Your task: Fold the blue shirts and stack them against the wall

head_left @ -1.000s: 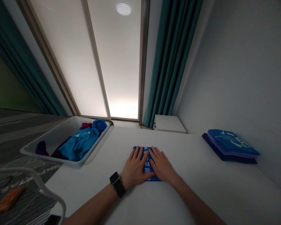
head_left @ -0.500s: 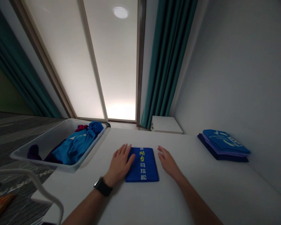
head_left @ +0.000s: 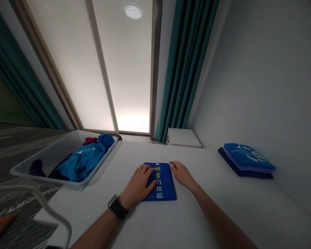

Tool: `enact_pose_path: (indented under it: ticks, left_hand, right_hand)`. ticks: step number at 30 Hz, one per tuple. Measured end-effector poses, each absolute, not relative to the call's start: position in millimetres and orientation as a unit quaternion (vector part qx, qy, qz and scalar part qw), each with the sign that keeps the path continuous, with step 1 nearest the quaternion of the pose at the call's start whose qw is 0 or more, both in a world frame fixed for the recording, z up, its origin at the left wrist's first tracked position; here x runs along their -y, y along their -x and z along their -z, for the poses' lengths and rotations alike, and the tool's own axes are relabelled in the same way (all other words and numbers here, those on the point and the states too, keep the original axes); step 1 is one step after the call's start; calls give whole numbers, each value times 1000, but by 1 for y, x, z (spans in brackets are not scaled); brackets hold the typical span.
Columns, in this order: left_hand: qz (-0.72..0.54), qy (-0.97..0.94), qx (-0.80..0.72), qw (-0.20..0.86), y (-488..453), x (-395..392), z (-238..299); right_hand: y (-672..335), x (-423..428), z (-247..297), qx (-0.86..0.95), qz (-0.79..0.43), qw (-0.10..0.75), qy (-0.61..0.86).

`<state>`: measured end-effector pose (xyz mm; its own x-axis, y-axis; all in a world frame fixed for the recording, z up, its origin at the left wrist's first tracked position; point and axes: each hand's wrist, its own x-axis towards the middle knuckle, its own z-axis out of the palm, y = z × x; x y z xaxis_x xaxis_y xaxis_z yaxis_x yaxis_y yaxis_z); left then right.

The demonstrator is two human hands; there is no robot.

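Observation:
A folded blue garment (head_left: 167, 188) with yellow and white characters lies flat on the white table in front of me. My left hand (head_left: 140, 183) rests on its left half, fingers loosely bent and thumb apart, a dark-banded watch on the wrist. Beside the garment's upper right corner is my right hand (head_left: 181, 173), its fingertips at the edge. Those fingers are slightly curled, with a small gap between index finger and thumb; I see no cloth between them.
At the table's left stands a translucent plastic bin (head_left: 52, 147) with crumpled blue, dark and red clothes (head_left: 84, 160). A stack of folded garments (head_left: 247, 160) sits at the right by the wall. A white cabinet (head_left: 184, 137) is behind the table; a pale curved tube (head_left: 41, 200) crosses the lower left.
My left hand has slid right, further onto the folded garment, and its fingers have bent. The right hand has moved in to the garment's right edge, its fingers curling.

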<state>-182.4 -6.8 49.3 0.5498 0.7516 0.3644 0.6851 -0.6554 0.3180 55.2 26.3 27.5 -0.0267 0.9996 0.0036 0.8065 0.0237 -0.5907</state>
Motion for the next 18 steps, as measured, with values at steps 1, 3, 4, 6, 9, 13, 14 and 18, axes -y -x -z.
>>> enact_pose_path:
  ticks: [1, 3, 4, 6, 9, 13, 14, 18]
  left_hand:
    - [-233, -876, -417, 66, 183, 6, -49]
    - [-216, -880, -419, 55, 186, 4, -50]
    - [-207, -885, -413, 50, 188, 2, -50]
    - [-191, -896, -399, 39, 191, 1, -50]
    - [-178, -907, -381, 27, 193, 2, -50]
    - [-169, -912, -374, 27, 192, 4, -52]
    - [-168, -912, -374, 28, 192, 4, -52]
    - [-174, -911, -373, 29, 192, 2, -52]
  right_hand:
    - [-55, -33, -31, 681, -237, 207, 661]
    - [-54, -46, -38, 682, -271, 183, 655]
    - [-54, -52, -41, 682, -290, 170, 649]
    - [-54, -64, -46, 681, -326, 146, 640]
    - [-53, -75, -52, 666, -367, 113, 640]
    - [-51, -81, -57, 646, -412, 78, 638]
    - [-50, -81, -58, 644, -420, 72, 636]
    - [-46, -83, -59, 638, -437, 70, 631]
